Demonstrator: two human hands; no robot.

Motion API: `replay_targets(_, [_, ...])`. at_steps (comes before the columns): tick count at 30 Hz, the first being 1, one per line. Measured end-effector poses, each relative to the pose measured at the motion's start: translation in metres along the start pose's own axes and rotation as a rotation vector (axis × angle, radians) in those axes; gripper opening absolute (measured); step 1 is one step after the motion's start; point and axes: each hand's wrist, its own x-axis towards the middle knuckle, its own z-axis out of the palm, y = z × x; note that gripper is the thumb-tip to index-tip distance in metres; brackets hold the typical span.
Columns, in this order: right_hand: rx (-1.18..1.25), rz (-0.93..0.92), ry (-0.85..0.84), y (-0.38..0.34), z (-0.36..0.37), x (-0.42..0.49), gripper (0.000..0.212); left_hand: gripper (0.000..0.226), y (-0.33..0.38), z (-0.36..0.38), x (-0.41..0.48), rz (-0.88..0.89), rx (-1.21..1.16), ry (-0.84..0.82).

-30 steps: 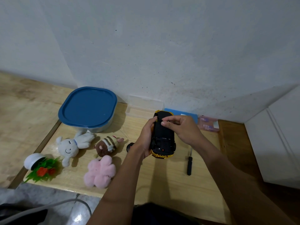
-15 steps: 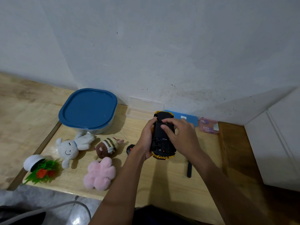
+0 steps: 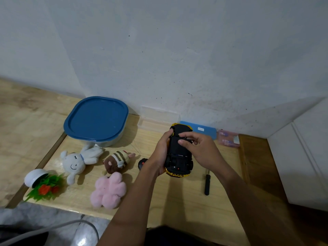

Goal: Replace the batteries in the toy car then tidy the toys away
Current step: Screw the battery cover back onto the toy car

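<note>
A yellow toy car (image 3: pixel 179 157) is held upside down above the wooden table (image 3: pixel 177 196), its black underside facing up. My left hand (image 3: pixel 159 155) grips the car's left side. My right hand (image 3: pixel 198 148) rests on the underside, fingertips pressing near the middle of it. A black screwdriver (image 3: pixel 207 185) lies on the table just right of the car. A white bunny plush (image 3: pixel 78 159), a brown striped plush (image 3: pixel 117 160) and a pink fluffy plush (image 3: pixel 109 190) lie to the left. A pink battery pack (image 3: pixel 228 139) sits by the wall.
A blue-lidded container (image 3: pixel 96 119) stands at the back left. A clear box (image 3: pixel 158 119) and a blue flat case (image 3: pixel 204 129) sit against the wall. A white pot with green plastic plant (image 3: pixel 40 183) lies tipped at the left edge. A small black object (image 3: pixel 142 163) peeks out behind my left wrist.
My right hand has come down from the car's far end onto the middle of its underside, fingers now spread flat over it. The car and my left hand stay put.
</note>
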Motion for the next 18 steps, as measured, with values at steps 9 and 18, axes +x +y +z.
replay_targets(9, [-0.186,-0.038,0.029,0.001,0.001,0.002,0.018,0.056,0.005,0.001,0.000,0.052,-0.025,-0.018])
replay_targets(18, [-0.447,-0.175,0.241,0.011,0.019,-0.001,0.029,0.055,0.007,-0.003,0.001,0.063,-0.031,0.005])
